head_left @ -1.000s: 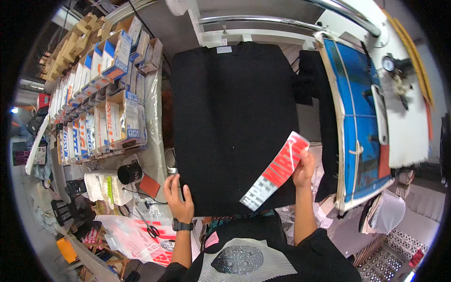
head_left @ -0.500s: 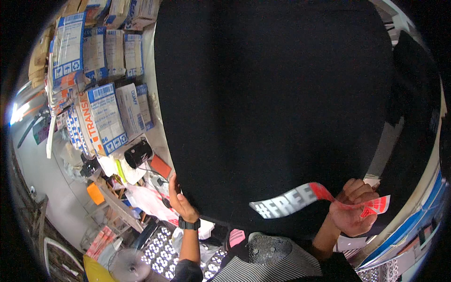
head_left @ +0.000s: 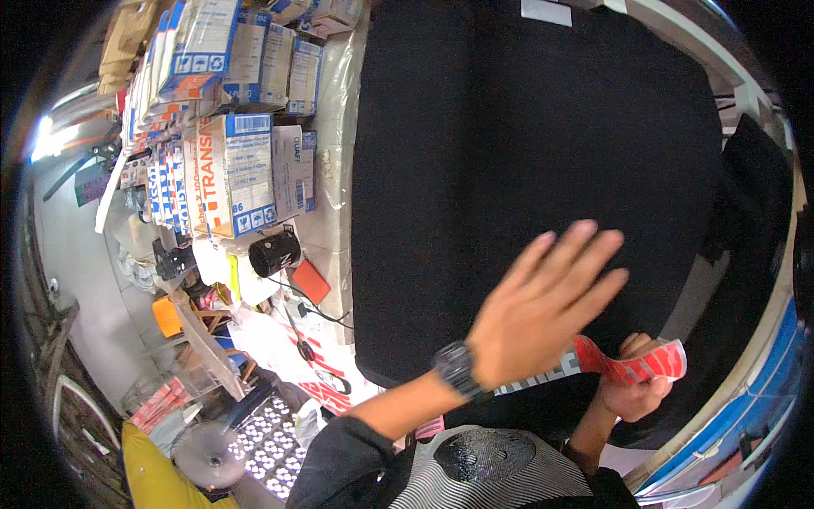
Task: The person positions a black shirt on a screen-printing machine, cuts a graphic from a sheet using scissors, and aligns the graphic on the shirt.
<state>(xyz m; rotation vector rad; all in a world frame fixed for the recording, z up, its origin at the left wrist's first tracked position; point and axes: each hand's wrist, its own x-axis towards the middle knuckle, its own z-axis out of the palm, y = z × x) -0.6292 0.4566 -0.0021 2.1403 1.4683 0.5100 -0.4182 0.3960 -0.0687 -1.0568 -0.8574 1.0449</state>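
Strip curls leftward from right hand, partly behind left hand.

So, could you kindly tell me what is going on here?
A person's right hand grips a curling red-and-white lettered strip near the lower right of a spread black cloth. The left hand is stretched open over the cloth, fingers apart; whether it touches is unclear. Cartons stand to the left.

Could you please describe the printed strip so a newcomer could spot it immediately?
Find the large black fabric, then the right hand at its lower right. That hand grips the strip: curled, red and pale grey, unlike the plain black fabric.
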